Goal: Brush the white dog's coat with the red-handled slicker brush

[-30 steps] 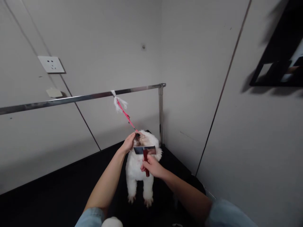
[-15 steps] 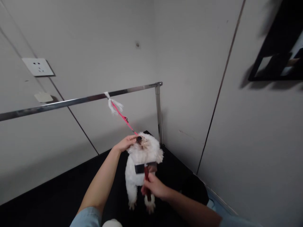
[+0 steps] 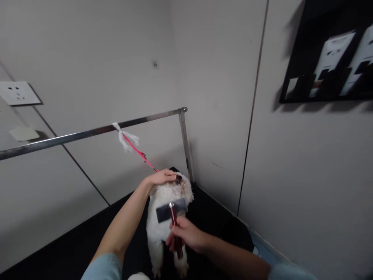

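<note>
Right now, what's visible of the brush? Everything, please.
The brush has a broad, flat rectangular head, dark grey and smooth-looking, its back toward the camera. A glossy dark red handle with a shiny, metal-looking tip meets it near the middle and slants downward. The right hand grips the handle, whose lower end shows below the fingers. The head lies before the white dog's chest; its far face and any contact are hidden.

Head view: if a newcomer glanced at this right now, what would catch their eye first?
Probably the fluffy white dog low in the middle, on a black flat surface, its muzzle under the left hand. Next, the flat rectangular brush with a dark red handle, held in the right hand before the dog's chest. Then the bright pink leash, slanting from the shiny metal rail down to the dog.
</note>
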Demonstrator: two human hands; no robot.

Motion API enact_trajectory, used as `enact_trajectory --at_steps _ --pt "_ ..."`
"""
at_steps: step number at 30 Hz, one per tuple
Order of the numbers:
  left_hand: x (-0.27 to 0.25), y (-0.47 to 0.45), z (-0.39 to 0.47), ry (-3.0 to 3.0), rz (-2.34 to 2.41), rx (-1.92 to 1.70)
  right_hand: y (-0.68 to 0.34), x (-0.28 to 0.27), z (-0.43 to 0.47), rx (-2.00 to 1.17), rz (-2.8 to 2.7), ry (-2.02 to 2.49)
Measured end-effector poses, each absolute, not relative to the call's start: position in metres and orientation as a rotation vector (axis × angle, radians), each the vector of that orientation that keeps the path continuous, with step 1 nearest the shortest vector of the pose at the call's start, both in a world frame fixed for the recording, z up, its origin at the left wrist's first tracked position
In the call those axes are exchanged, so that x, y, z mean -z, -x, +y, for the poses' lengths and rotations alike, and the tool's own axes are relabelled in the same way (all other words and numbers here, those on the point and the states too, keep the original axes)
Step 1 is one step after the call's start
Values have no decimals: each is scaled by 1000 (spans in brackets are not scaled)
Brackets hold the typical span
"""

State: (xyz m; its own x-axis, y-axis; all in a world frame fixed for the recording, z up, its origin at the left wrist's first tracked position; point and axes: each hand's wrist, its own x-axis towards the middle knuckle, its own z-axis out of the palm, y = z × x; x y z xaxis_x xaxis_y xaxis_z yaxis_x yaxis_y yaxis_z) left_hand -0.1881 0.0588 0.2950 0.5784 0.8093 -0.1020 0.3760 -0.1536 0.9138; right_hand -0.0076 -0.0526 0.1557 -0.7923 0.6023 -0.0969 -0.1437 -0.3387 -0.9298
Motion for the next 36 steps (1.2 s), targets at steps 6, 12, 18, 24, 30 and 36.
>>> enact_trajectory --at_steps 6,12,18,24,30,36 --pt "-297 183 64 -1809 975 -461 12 -150 -48 -2041 -1351 768" --pt "-298 180 61 -1839 979 -482 10 -154 -50 -2179 -1396 541" --pt "-302 175 58 -1808 973 -479 21 -143 -53 -2112 -1264 761" --pt "-308 172 59 -1802 959 -411 9 -165 -46 -2076 -1261 595" --pt "-292 177 62 -1716 1013 -593 13 -128 -63 -2314 -1230 696" --pt "-279 177 49 -1705 943 -750 5 -145 -52 -2204 -1308 519"
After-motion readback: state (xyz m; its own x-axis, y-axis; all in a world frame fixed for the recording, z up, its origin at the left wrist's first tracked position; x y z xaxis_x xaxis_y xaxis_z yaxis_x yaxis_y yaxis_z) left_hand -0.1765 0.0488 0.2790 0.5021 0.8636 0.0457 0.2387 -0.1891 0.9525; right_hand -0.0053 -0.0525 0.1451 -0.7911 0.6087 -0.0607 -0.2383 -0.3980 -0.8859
